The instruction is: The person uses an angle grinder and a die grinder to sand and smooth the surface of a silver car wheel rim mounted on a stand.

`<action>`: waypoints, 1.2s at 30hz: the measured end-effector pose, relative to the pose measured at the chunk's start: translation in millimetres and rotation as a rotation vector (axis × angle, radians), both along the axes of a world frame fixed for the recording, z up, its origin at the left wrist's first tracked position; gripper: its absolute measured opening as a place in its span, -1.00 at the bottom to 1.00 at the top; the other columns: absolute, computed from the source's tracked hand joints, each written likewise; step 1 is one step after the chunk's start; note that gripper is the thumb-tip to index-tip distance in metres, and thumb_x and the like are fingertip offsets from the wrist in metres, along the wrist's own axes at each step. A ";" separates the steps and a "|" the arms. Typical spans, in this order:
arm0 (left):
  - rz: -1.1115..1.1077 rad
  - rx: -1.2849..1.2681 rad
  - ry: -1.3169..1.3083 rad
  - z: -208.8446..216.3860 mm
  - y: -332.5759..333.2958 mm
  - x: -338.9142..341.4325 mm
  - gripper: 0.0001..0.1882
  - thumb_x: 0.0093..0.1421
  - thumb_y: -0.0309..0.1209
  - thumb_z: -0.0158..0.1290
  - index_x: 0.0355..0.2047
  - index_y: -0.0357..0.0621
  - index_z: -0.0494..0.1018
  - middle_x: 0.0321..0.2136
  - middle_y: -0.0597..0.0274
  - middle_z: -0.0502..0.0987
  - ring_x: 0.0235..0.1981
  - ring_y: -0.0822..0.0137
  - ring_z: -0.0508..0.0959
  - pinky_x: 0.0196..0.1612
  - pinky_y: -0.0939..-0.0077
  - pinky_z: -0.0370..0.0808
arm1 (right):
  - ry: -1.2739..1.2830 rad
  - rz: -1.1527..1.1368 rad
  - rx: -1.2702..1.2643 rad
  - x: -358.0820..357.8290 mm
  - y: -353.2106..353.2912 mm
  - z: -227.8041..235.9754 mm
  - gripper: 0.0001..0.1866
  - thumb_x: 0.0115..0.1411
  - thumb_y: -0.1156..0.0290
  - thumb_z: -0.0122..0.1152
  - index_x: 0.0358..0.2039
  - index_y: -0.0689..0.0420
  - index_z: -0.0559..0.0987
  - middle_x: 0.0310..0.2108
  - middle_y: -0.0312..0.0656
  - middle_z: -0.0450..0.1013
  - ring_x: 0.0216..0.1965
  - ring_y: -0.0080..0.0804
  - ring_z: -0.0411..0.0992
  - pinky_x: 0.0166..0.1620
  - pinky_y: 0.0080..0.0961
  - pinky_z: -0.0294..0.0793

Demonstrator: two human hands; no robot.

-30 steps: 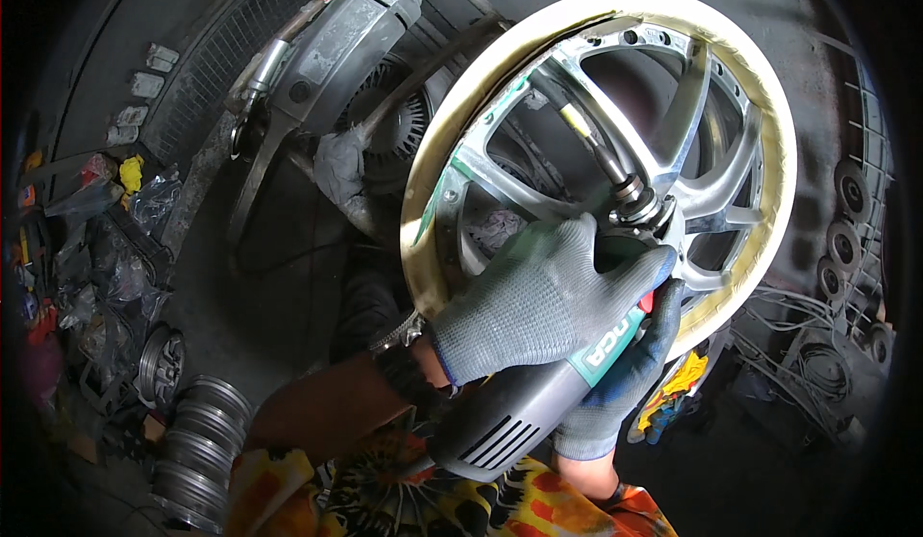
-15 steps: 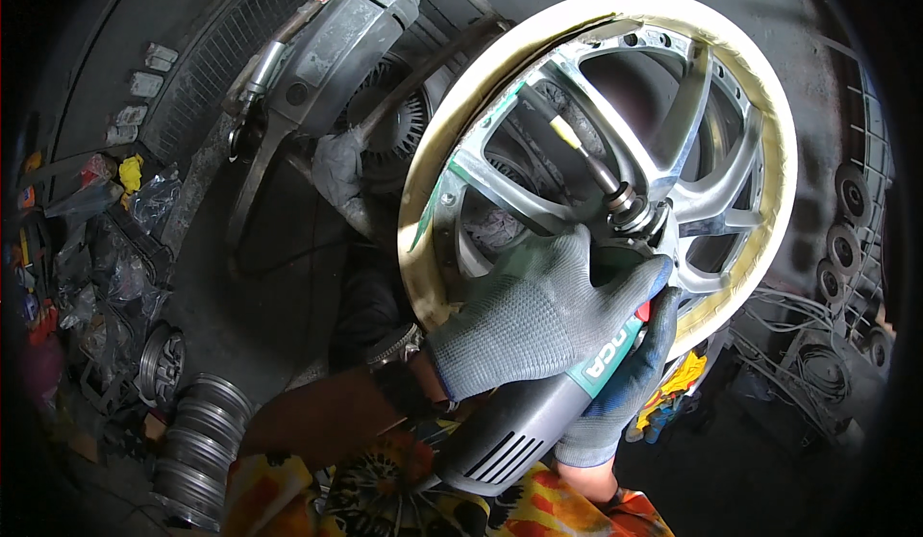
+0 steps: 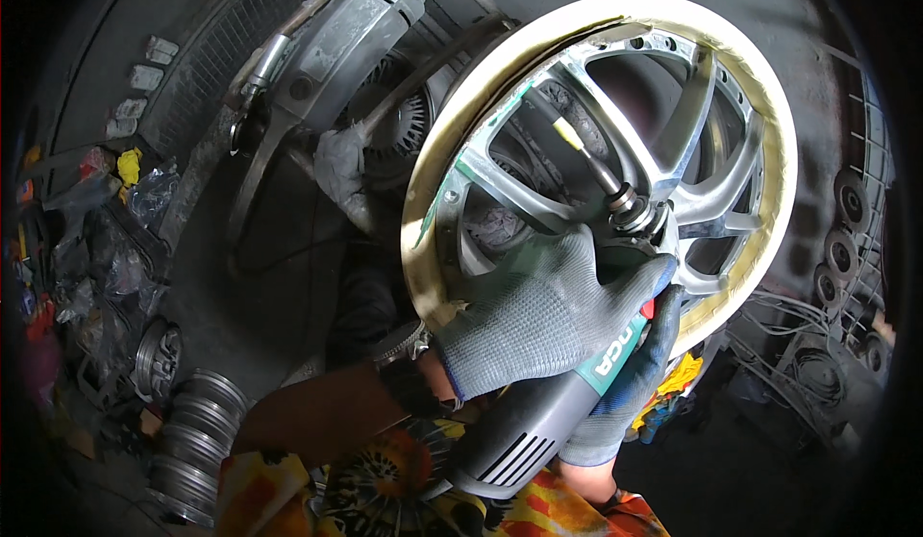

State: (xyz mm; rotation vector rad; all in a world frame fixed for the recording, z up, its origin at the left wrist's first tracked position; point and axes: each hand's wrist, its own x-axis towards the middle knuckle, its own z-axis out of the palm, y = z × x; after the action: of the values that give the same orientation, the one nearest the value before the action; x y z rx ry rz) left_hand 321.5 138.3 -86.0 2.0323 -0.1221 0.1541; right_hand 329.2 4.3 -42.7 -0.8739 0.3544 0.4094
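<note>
Both my hands wear grey knit gloves and grip a teal and black straight grinder (image 3: 510, 441). My left hand (image 3: 534, 316) wraps over its front part from above, thumb forward. Under the body, my right hand (image 3: 620, 402) is closed round it from the right side. The grinder's thin shaft (image 3: 601, 172), with a yellow band and a dark tip, points up and left across an opening between the spokes of a silver alloy wheel (image 3: 514, 196). Cream tape or wrap (image 3: 781, 172) covers the wheel's rim. Green residue marks its left inner edge. Whether the tip touches metal I cannot tell.
A grey machine (image 3: 336, 56) with a curved arm stands at the upper left. Stacked metal wheel parts (image 3: 197, 441) are at the lower left, below piled plastic bags and tools (image 3: 106, 249). Discs (image 3: 841, 249) hang on a rack at the right, above coiled cables (image 3: 822, 374).
The grinder's rear end and my wrists have shifted slightly right. My grip and the shaft's place between the spokes look the same.
</note>
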 end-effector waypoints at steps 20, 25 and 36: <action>0.014 -0.247 0.138 0.9 -4.8 -4.0 -0.69 0.38 -0.28 0.05 0.09 0.05 0.54 -0.13 -0.09 0.55 -0.31 -0.04 0.65 -0.24 0.15 0.58 | -0.065 -0.046 -0.354 1.7 5.8 6.1 -0.49 0.54 0.03 -0.13 0.25 0.16 0.43 0.17 -0.07 0.48 0.17 -0.32 0.46 0.28 -0.31 0.43; 0.023 0.042 0.017 -0.5 -7.8 -11.1 -0.63 0.37 -0.30 0.06 0.18 0.10 0.51 -0.16 -0.10 0.52 -0.32 -0.02 0.67 -0.27 0.15 0.61 | -0.107 0.010 -0.388 -1.8 -1.4 7.3 -0.49 0.56 0.07 -0.16 0.29 0.18 0.38 0.19 -0.06 0.45 0.18 -0.32 0.46 0.30 -0.31 0.43; 0.050 0.018 -0.054 -3.6 -8.8 -1.9 -0.62 0.36 -0.34 0.06 0.18 0.07 0.49 -0.26 0.02 0.59 -0.39 0.08 0.67 -0.31 0.30 0.64 | 0.012 -0.112 -0.468 4.9 25.4 15.6 -0.39 0.55 -0.01 -0.17 0.36 0.22 0.29 0.25 -0.02 0.39 0.24 -0.25 0.41 0.35 -0.29 0.37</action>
State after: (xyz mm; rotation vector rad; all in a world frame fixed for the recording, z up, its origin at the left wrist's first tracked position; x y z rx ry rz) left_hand 319.6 129.4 -89.6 2.0503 -0.1072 0.2397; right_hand 334.1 29.8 -27.1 -1.3004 0.5189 0.2287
